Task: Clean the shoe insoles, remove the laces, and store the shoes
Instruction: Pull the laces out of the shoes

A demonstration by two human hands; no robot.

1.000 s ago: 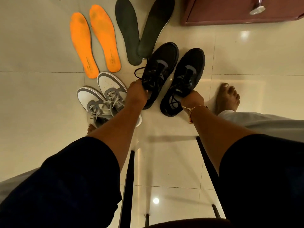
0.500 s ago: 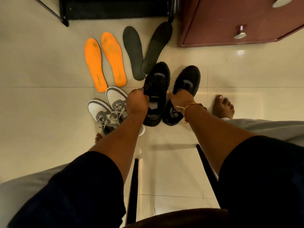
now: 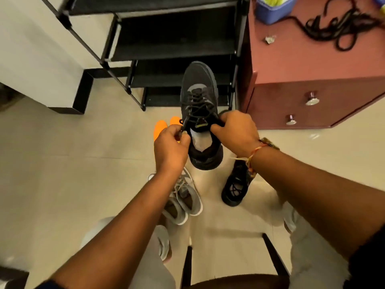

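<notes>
The black shoe point(image 3: 199, 90) has come up off the floor, toe pointing away from both hands, the right hand point(image 3: 235, 132) gripping its collar while the left hand point(image 3: 170, 148), just beside, pinches the lace point(image 3: 183, 124) end, best placed to pull.

Head view. A black shoe point(image 3: 199, 97), toe pointing away, is held above the tiled floor point(image 3: 62, 163). The right hand point(image 3: 235, 132) grips its collar; the left hand point(image 3: 170, 147) pinches the end of its black lace point(image 3: 184, 122). Below lie another black shoe point(image 3: 235, 188), 2 grey-and-white shoes point(image 3: 185, 197) and 2 partly hidden orange insoles point(image 3: 160, 128). Behind stand a black shoe rack point(image 3: 177, 44) and a red-brown cabinet point(image 3: 312, 65) bearing loose black laces point(image 3: 325, 26) and a blue tub point(image 3: 273, 9).
</notes>
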